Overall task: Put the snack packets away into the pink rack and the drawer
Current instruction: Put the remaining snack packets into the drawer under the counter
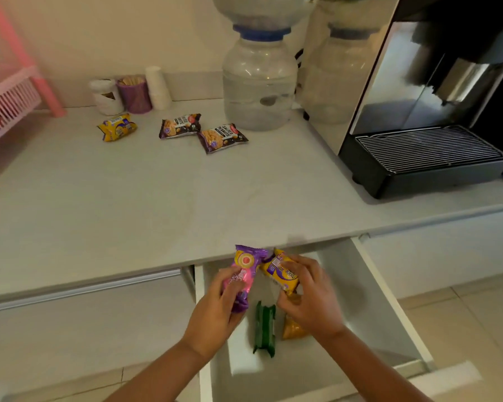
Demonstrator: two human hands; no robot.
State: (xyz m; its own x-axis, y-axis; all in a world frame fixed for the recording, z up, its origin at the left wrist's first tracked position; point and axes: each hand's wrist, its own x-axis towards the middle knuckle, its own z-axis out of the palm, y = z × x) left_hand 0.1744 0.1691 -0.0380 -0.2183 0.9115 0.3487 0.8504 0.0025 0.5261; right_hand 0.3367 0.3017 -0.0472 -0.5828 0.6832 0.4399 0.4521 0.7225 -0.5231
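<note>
White countertop point(128, 198) above open drawer point(384, 300), tiled floor point(476, 314).

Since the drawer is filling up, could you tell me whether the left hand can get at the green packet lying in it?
Probably not yet: the left hand already grips a pink-purple packet, though nothing covers the green packet beside it in the open drawer.

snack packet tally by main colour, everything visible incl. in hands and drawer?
Yellow: 2, yellow packet on the counter, yellow packet in the right hand
Dark salted peanuts: 2
Pink-purple: 1, in the left hand
Green: 1, in the drawer
Orange: 1, in the drawer, partly hidden
Total: 7
</note>
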